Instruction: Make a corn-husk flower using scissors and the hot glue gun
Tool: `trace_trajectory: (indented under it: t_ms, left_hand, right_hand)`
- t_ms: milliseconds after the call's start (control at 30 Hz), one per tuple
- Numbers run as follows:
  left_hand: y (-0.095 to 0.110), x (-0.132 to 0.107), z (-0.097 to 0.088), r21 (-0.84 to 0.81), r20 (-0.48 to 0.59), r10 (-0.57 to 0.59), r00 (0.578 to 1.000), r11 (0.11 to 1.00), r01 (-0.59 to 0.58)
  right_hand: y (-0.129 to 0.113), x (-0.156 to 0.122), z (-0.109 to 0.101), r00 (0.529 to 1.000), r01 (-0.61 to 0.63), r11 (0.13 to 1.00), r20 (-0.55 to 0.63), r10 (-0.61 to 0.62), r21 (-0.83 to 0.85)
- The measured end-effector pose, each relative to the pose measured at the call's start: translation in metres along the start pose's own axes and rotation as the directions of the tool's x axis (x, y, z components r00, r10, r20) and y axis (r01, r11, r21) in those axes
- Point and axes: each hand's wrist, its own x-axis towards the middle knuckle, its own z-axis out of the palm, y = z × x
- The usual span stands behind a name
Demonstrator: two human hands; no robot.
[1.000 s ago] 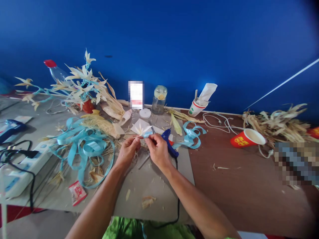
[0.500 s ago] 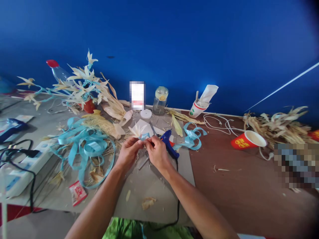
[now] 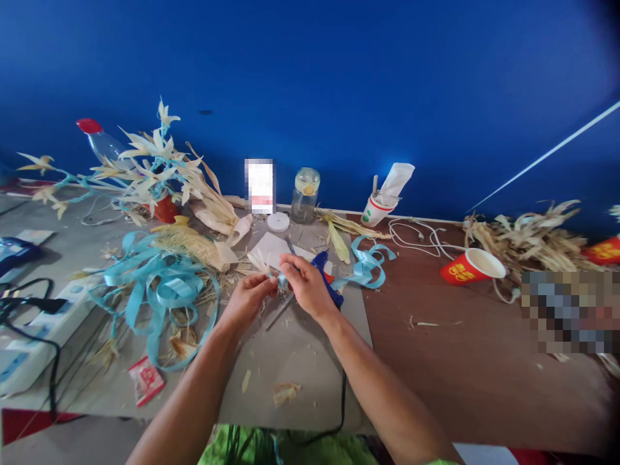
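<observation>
My left hand (image 3: 248, 298) and my right hand (image 3: 305, 285) meet over the grey mat (image 3: 290, 361), both pinched on a small corn-husk flower (image 3: 260, 263) with light blue ribbon (image 3: 281, 279) wound at its base. The pale petals stick out to the left above my left fingers. My right fingers cover the ribbon end. A blue glue gun (image 3: 325, 279) lies just behind my right hand, its black cord running toward me.
A heap of light blue ribbon (image 3: 159, 287) and husks lies left. A finished husk-flower branch (image 3: 145, 168) stands in a red pot. A glass jar (image 3: 306, 194), a white cup (image 3: 376, 208), a tipped red cup (image 3: 469, 266), dry husks (image 3: 527, 236) and a power strip (image 3: 33, 336) surround the work.
My right hand has slid up and over the flower's base. The petals have tipped further left, and the view has shifted slightly.
</observation>
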Motion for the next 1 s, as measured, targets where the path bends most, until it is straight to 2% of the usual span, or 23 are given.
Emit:
trace_trajectory:
  t_ms: [100, 267, 467, 733, 1000]
  left_hand:
    - [-0.001, 0.001, -0.004, 0.086, -0.02, -0.011, 1.0, 0.996, 0.013]
    - [0.0, 0.003, -0.002, 0.003, -0.128, -0.012, 0.992, 1.0, 0.013]
    - [0.01, -0.001, 0.005, -0.076, -0.063, -0.063, 0.996, 0.995, 0.059]
    - [0.013, -0.003, 0.005, -0.113, -0.059, -0.077, 0.995, 0.991, 0.07]
    - [0.009, 0.0, 0.001, -0.08, -0.094, -0.05, 0.994, 0.996, 0.043]
  right_hand:
    - [0.0, 0.0, 0.001, 0.995, -0.059, 0.998, 0.078, 0.061, -0.028]
    - [0.008, 0.002, -0.001, 0.996, -0.09, 0.996, 0.0, 0.09, -0.01]
    - [0.011, 0.002, 0.001, 0.995, -0.094, 0.995, 0.015, 0.094, 0.035]
    - [0.013, 0.003, 0.002, 0.995, -0.094, 0.994, 0.024, 0.093, 0.052]
    - [0.012, 0.007, -0.005, 0.994, -0.096, 0.992, -0.043, 0.1, 0.08]
